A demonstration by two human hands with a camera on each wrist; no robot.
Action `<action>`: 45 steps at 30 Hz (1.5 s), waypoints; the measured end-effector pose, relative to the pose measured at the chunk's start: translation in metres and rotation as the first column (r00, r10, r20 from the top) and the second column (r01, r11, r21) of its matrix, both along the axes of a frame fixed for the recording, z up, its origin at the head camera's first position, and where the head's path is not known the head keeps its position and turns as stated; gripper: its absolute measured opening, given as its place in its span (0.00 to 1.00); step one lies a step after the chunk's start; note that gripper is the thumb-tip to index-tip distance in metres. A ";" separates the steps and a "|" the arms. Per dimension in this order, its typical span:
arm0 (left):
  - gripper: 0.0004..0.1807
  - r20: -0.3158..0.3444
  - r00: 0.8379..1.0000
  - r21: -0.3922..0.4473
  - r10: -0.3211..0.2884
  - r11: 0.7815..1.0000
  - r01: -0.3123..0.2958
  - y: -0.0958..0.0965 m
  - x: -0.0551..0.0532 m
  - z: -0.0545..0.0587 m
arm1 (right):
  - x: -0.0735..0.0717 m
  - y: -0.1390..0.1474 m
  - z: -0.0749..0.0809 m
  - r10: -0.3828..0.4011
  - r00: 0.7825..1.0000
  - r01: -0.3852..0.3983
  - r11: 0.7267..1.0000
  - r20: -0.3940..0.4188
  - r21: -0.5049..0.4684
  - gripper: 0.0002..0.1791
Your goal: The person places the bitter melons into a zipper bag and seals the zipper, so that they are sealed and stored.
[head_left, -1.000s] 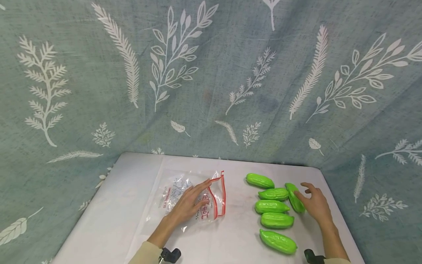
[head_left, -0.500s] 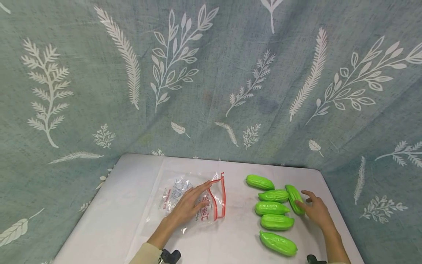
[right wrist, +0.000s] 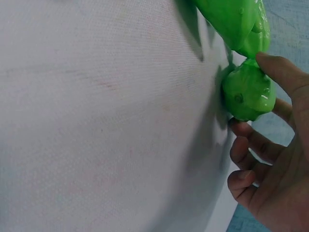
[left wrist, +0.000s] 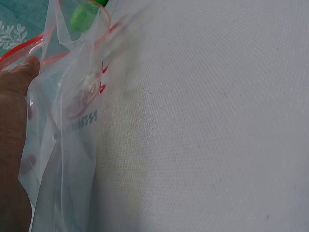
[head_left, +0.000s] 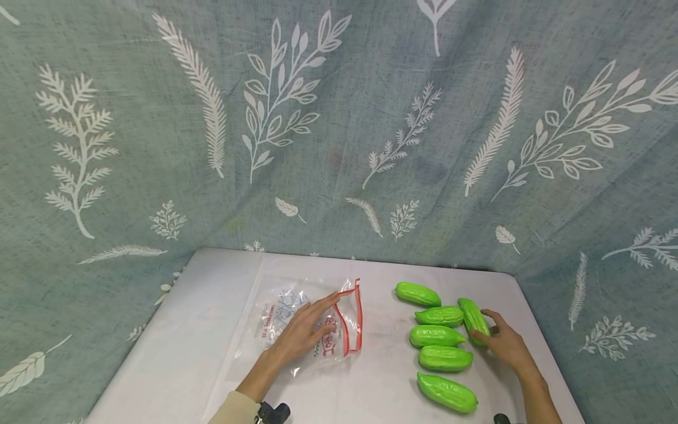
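Note:
My left hand (head_left: 300,331) rests with its fingers extended on a clear plastic zip bag (head_left: 272,297), fingertips right at the red-edged mouth. The left wrist view shows the film of the bag (left wrist: 72,145) bunched beside that hand. At the right of the table, my right hand (head_left: 507,344) pinches a glossy green bitter gourd (head_left: 472,317) from its near right side. In the right wrist view the thumb lies on one side of this gourd (right wrist: 248,92) and a fingertip on the other. Another gourd (right wrist: 236,21) is close by the thumb there.
Several more green bitter gourds (head_left: 436,335) lie in a rough column left of the right hand. White cloth covers the table (head_left: 159,341). A green leaf-patterned curtain (head_left: 339,147) hangs behind it and at both sides.
My right hand has come down onto the right-hand gourd, and its thumb and fingers have closed around it. My left hand has stayed on the bag.

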State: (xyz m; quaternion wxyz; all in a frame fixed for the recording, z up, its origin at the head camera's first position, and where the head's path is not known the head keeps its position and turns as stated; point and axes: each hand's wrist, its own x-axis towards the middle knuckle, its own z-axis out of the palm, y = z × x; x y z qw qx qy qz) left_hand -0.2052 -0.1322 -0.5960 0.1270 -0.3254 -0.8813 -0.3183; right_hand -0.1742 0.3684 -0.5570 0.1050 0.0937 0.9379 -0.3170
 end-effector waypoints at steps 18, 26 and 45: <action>0.40 -0.009 1.000 -0.001 -0.004 1.000 0.004 -0.001 0.001 -0.001 | 0.001 0.001 -0.002 0.007 1.000 -0.007 1.000 -0.018 0.014 0.48; 0.40 -0.002 1.000 -0.003 -0.006 1.000 0.006 -0.002 0.000 -0.002 | 0.001 0.002 0.002 0.005 0.999 -0.003 0.999 -0.037 0.032 0.50; 0.40 -0.006 1.000 0.003 -0.008 1.000 0.008 0.000 0.002 0.000 | 0.000 0.000 0.007 0.011 0.997 -0.007 0.999 -0.082 0.041 0.49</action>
